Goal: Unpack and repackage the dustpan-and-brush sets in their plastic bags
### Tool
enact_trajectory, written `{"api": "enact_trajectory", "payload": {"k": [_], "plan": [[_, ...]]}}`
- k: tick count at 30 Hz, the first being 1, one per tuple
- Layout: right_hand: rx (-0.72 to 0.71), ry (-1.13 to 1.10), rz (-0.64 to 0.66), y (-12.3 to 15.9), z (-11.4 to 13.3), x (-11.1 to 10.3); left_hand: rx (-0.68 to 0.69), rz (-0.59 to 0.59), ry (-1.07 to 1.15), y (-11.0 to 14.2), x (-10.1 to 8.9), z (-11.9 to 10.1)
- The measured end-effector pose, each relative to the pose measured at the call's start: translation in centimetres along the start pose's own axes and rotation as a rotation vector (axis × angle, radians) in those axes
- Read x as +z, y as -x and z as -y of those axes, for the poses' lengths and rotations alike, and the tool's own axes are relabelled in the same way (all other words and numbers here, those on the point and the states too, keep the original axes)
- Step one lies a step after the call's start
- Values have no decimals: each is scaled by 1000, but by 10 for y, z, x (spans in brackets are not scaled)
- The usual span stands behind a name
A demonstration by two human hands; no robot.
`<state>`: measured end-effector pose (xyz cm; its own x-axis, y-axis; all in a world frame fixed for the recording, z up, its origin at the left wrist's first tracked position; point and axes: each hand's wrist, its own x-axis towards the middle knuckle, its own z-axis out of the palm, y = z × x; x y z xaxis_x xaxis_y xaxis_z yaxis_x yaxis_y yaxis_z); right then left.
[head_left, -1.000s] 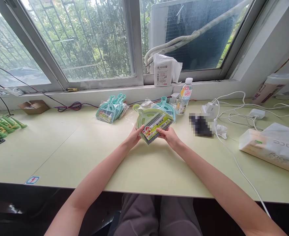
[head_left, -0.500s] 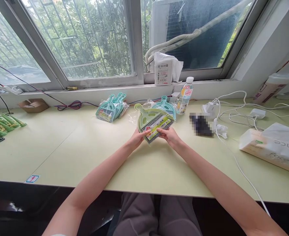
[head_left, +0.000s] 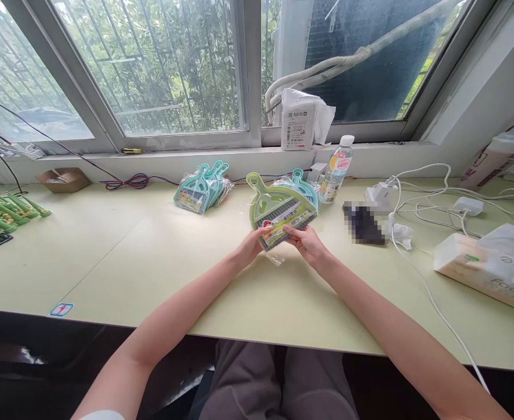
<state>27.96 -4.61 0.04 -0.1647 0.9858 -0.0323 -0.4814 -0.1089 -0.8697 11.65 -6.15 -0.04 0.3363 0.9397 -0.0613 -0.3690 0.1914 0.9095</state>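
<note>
Both my hands grip a green dustpan and brush set (head_left: 276, 201) in clear wrapping, tilted above the table with its handle pointing away from me. My left hand (head_left: 251, 245) pinches its lower left edge, and my right hand (head_left: 308, 244) pinches the lower right, thumb over the printed label. Loose clear film hangs below the bristles. Directly behind it, partly hidden, lies a turquoise dustpan set (head_left: 298, 182). Further left, several wrapped turquoise dustpan sets (head_left: 203, 189) rest in a pile.
A drink bottle (head_left: 338, 169) stands behind at right, near a blurred dark object (head_left: 364, 223). White cables and chargers (head_left: 469, 205) and a tissue pack (head_left: 488, 265) occupy the right side. At left are a small cardboard box (head_left: 64, 179) and green stick-like items (head_left: 9, 213).
The view has shifted slightly, so things appear a little further right. The green set is tipped somewhat differently in my hands, and film now shows below its bristles. Both hands keep their hold.
</note>
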Motion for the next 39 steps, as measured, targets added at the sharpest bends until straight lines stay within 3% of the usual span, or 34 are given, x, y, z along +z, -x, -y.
{"api": "enact_trajectory", "payload": {"k": [3, 5, 10, 13, 19, 25, 32, 34, 36, 39], "plan": [[-58, 17, 7, 2, 1, 0, -110, 213, -16, 4, 5, 4], [-88, 25, -4, 1, 1, 0, -99, 260, -9, 4, 7, 5], [-92, 6, -43, 0, 2, 0, 103, 63, 43, -3, 2, -2], [-53, 1, -55, 0, -2, 0, 146, 19, -18, -5, -3, -5], [-49, -12, -66, -1, -10, -3, 144, -49, -42, -4, -3, 1], [52, 45, 15, -7, -1, -8, 137, -81, -62, -9, -7, -2], [116, 190, -114, -21, 20, -35, 114, -223, 30, -17, -26, -12], [-12, 387, -172, -22, 26, -44, 92, -263, 75, -19, -34, -15], [-283, 675, -226, -22, 30, -50, 77, -293, 116, -20, -42, -18], [-688, 1104, -92, -21, 31, -51, 55, -281, 145, -20, -47, -22]]}}
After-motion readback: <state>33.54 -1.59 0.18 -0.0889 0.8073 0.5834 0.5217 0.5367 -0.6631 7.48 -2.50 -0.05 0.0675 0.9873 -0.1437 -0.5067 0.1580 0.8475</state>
